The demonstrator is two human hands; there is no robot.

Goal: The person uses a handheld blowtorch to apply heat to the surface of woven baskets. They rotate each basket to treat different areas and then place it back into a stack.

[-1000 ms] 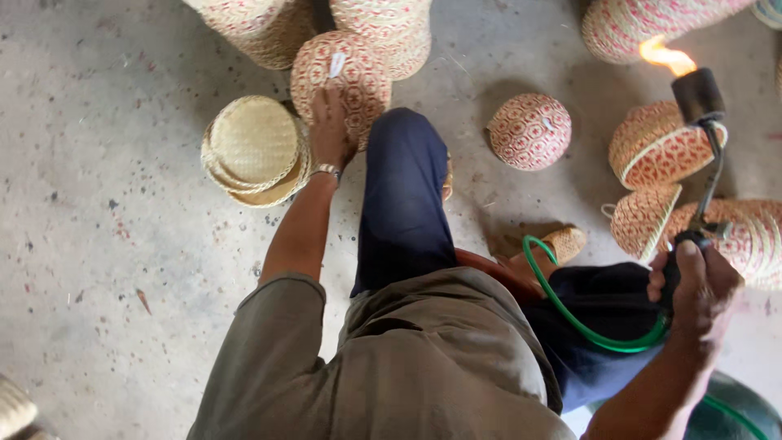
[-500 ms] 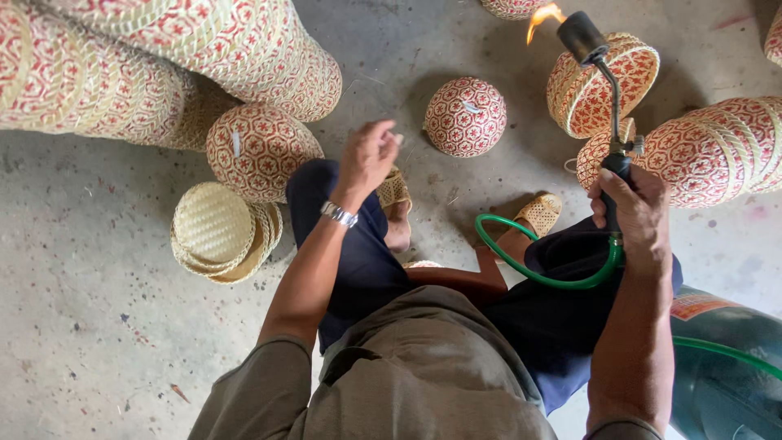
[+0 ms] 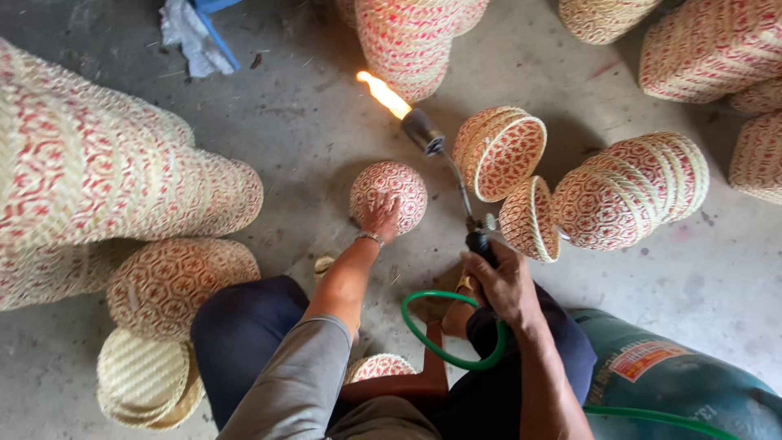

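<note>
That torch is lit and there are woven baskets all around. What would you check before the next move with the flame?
1. Left hand rests on the round red-patterned basket on the floor: ok.
2. Right hand wrapped around the torch handle: ok.
3. Flame points away from the left hand, apart from it: ok.
4. Flame close to the tall basket stack; whether it touches: cannot tell.
5. Green hose loops across the lap, no kink seen: ok.
6. Gas cylinder valve: cannot tell.

Ahead: my left hand (image 3: 381, 217) rests on a basket (image 3: 388, 194), bare floor (image 3: 309, 138) beyond.
Right: torch (image 3: 423, 130) and basket stack (image 3: 627, 191) crowd my right hand (image 3: 505, 281).
Left: a stack (image 3: 122, 195) walls me in.
</note>
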